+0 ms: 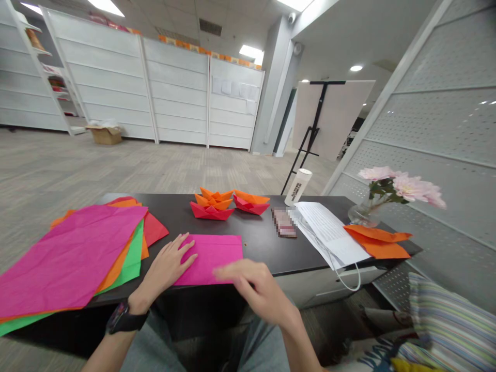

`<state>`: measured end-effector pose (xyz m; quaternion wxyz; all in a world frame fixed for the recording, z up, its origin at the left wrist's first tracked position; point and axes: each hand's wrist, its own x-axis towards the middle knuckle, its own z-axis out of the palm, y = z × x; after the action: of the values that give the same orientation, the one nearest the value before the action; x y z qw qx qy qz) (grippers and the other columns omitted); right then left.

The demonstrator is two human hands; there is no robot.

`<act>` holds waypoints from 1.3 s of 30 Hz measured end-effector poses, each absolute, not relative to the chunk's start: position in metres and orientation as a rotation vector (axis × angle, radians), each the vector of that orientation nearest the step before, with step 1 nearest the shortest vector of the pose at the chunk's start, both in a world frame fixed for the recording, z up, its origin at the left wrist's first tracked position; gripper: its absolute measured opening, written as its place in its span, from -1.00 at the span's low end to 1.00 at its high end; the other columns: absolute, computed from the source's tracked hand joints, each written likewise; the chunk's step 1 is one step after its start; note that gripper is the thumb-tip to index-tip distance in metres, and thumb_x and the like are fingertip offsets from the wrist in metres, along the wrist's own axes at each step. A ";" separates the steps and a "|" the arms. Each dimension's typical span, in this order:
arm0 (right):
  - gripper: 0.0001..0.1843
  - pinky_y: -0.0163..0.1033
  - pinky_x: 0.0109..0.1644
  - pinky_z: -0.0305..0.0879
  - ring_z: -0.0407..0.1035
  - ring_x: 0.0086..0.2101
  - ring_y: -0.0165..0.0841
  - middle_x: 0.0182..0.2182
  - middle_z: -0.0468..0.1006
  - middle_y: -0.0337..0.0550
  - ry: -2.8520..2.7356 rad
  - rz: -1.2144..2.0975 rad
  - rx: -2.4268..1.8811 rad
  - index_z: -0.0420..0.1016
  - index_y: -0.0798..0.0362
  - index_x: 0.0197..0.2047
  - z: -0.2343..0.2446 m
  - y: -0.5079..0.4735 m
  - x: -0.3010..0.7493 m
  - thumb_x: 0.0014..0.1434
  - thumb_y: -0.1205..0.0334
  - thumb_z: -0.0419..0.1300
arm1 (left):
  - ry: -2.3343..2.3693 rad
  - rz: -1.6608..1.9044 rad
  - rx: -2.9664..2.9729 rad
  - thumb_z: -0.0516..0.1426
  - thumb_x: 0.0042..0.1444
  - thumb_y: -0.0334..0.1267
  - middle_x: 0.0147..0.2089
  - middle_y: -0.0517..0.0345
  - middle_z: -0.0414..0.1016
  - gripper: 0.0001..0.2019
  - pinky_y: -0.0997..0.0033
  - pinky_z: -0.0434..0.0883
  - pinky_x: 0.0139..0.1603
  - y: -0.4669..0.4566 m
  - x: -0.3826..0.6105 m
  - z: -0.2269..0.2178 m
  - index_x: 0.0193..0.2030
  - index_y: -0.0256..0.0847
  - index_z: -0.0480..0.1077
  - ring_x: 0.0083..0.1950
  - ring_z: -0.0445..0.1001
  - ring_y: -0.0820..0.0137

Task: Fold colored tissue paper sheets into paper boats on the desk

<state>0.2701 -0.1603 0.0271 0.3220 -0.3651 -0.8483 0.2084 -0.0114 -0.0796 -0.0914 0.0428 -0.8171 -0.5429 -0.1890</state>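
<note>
A folded sheet of bright pink paper lies at the table's front edge, with a crease line near its far side. My left hand rests flat on the paper's left part, fingers spread, a dark watch on the wrist. Over the near right edge of the paper is my right hand, its fingers stretched out to the left and nothing seen in them. The fingertips there are blurred, and some fingers are hidden. Behind the sheet stand several folded paper boats in orange and red, plus another orange-and-red boat.
Large pink, orange, green and red sheets are stacked on the left, overhanging the front edge. To the right are a white cup, a pixelated item, a white paper bag, orange paper and a flower vase.
</note>
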 end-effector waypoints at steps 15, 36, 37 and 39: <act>-0.66 -0.13 0.02 0.24 0.45 -0.11 -0.30 -0.15 0.64 -0.20 -2.335 0.371 -1.261 0.58 -0.08 -0.05 -0.016 -0.123 0.254 0.43 0.17 -0.04 | -1.510 -0.638 -2.811 0.36 -0.10 -0.01 0.23 -0.11 0.43 -0.36 -0.06 0.35 0.24 -0.148 0.002 -0.052 0.16 -0.11 0.43 0.23 0.39 0.00; -0.63 0.02 0.32 0.00 0.20 0.22 -0.17 0.24 0.37 -0.11 -2.399 0.702 -1.025 0.50 -0.11 0.08 -0.028 -0.092 0.281 0.19 0.12 0.28 | -1.981 -1.055 -2.918 -0.02 0.33 -0.02 -0.01 0.04 0.61 -0.63 0.18 0.42 0.12 -0.115 -0.016 -0.042 -0.03 -0.13 0.54 0.03 0.54 0.17; -0.72 -0.01 0.28 0.05 0.26 0.17 -0.20 0.17 0.43 -0.13 -2.364 0.693 -1.079 0.53 -0.11 0.02 -0.029 -0.091 0.277 0.23 0.09 0.24 | -2.013 -1.065 -2.900 -0.02 0.33 0.00 -0.04 0.04 0.61 -0.62 0.20 0.44 0.09 -0.114 -0.015 -0.041 -0.07 -0.15 0.54 -0.01 0.55 0.16; -0.81 -0.06 0.18 0.15 0.34 0.05 -0.25 0.02 0.52 -0.15 -2.314 0.641 -1.174 0.57 -0.08 -0.14 -0.031 -0.087 0.268 0.31 0.08 0.16 | -2.075 -1.078 -2.834 0.00 0.31 0.01 -0.13 0.03 0.62 -0.63 0.20 0.46 0.04 -0.110 -0.012 -0.042 -0.16 -0.18 0.53 -0.06 0.56 0.15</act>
<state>0.2682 -0.0869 -0.0310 0.2323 -0.4273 -0.8420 0.2333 -0.0122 -0.1105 -0.0420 -0.2633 -0.7441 -0.5449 -0.2830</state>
